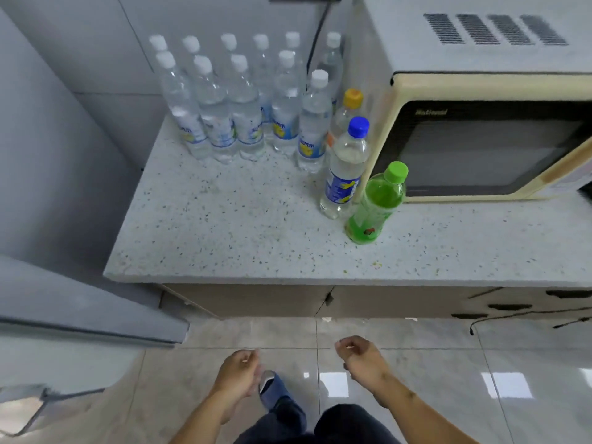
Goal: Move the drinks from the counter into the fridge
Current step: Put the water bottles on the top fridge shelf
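**Empty hands at the counter, drinks waiting**

At the bottom of the frame both hands hang over the floor tiles with nothing in them. The left hand [238, 368] is loosely curled and relaxed. The right hand [358, 352] has its fingers curled in more tightly, but grasps nothing. A blue shoe [272, 384] shows between them.

At the left edge sits the grey fridge [64, 302]; whether its door is open I cannot tell from this angle.

Above the hands, mid-frame, runs the speckled counter [224, 238]. All the drinks are on it. Nearest its front edge, right of centre, stands the green bottle [374, 206], just beside the blue-capped bottle [346, 168]. Behind those is an orange-capped bottle [347, 113], and farther back, toward the upper left, a cluster of white-capped water bottles [243, 107] against the wall.

I judge this to be the reach before a pickup. The next move calls for lifting a hand to a bottle, likely the green one as the closest, gripping its body and carrying it left.

The microwave [480, 139] at the upper right carries a brand that seems to read "National". The bottle labels are blue with yellow marks, too blurred to read.
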Demonstrator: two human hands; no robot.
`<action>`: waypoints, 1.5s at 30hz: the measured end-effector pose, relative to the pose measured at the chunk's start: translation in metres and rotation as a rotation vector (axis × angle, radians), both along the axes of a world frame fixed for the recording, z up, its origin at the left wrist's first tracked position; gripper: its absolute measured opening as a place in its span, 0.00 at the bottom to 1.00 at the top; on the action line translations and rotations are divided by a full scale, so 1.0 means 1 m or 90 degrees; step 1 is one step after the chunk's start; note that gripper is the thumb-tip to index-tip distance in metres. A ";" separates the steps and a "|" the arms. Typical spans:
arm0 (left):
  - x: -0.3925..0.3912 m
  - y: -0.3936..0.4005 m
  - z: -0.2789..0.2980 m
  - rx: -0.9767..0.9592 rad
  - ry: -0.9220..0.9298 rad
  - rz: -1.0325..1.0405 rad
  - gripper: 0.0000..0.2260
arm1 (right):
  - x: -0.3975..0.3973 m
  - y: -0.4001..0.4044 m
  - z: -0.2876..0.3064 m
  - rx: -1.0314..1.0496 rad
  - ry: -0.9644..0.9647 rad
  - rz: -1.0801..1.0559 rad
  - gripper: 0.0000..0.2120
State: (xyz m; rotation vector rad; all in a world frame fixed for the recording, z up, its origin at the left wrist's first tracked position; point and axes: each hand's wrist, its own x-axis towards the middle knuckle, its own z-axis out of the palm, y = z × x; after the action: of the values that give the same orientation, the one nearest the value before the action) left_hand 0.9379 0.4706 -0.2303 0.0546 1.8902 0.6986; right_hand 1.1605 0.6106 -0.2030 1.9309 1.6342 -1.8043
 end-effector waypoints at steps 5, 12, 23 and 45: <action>-0.023 0.046 0.044 0.146 0.025 0.029 0.08 | -0.079 0.027 0.036 0.070 0.109 0.101 0.08; -0.060 0.107 0.108 0.344 0.127 0.140 0.07 | -0.159 0.084 0.099 0.169 0.301 0.110 0.03; -0.169 0.283 0.226 0.397 0.423 0.353 0.17 | -0.327 0.229 0.205 0.403 0.425 -0.021 0.19; -0.192 0.298 0.226 0.344 0.707 0.073 0.10 | -0.335 0.242 0.199 0.481 0.405 0.072 0.07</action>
State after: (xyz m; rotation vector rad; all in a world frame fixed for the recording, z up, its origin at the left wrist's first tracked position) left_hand 0.7457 0.7683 -0.0047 0.8284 2.6704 1.4331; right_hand 0.8255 0.8526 -0.0043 1.4131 2.8984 -2.0721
